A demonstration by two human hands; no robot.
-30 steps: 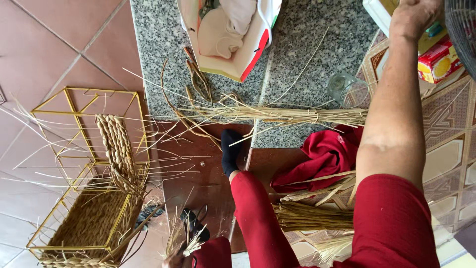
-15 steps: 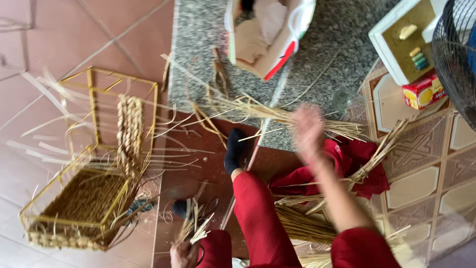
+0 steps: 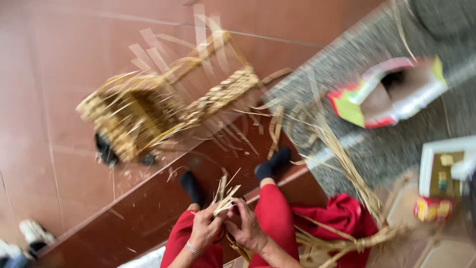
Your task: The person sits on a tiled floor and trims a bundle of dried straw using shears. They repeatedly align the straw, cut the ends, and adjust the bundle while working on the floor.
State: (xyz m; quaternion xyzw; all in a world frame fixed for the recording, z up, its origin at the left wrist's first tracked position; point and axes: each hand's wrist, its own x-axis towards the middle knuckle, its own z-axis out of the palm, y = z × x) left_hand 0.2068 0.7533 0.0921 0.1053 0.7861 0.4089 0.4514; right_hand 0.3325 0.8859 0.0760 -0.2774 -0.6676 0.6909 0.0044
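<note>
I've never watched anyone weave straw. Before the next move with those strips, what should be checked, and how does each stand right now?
1. Both hands on the straw strips: ok; the left hand and right hand meet around them over the lap.
2. Strip ends free: ok; they fan upward above the fingers.
3. More straw within reach: ok, likely; a loose bundle lies by the red cloth.
4. Half-woven basket close by: ok; it sits on the floor beyond the feet.
5. Exact grip and weave pattern: cannot tell; the picture is blurred.
</note>
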